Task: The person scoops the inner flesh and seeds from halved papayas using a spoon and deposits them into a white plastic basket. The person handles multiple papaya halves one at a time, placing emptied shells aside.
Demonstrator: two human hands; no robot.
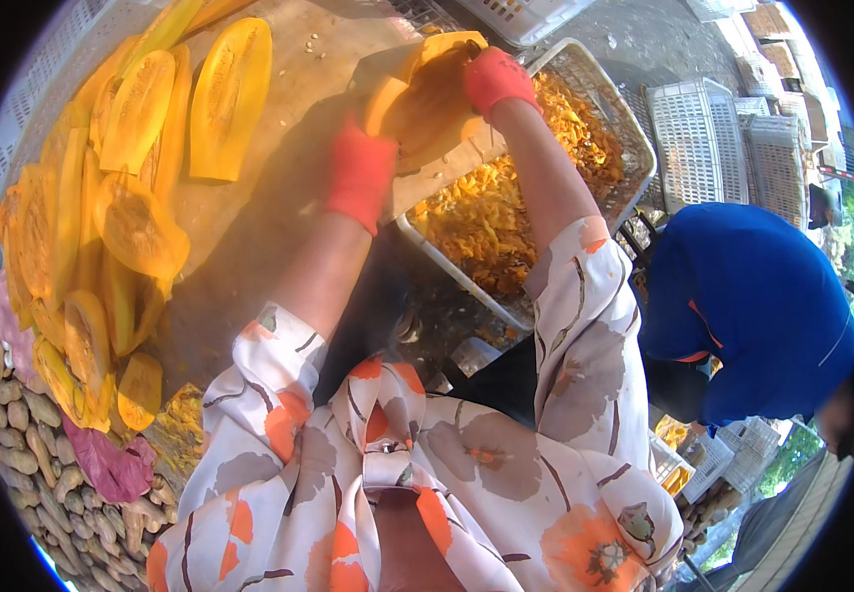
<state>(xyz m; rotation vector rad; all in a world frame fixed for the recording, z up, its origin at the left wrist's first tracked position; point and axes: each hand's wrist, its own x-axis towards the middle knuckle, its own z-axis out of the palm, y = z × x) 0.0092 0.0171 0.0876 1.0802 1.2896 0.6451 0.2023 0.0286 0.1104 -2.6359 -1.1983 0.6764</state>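
My left hand (362,174), in a red glove and blurred, grips the near end of a peeled orange squash half (430,111), its hollow side in shadow. At the far right end of that squash, my right hand (501,80), also red-gloved, is closed in a fist. A dark tip of a small hand tool (473,49) shows at its fingers; the rest is hidden. Both hands are over the right edge of a work board (301,89). Below them a plastic crate (645,159) holds orange squash pulp and scrapings (482,214).
Cut squash halves (134,111) are heaped along the board's left side. Many whole squashes (34,444) lie on the ground at lower left, near a pink sack (108,459). White crates (697,144) stand at right, behind a person in a blue top (752,311) close beside me.
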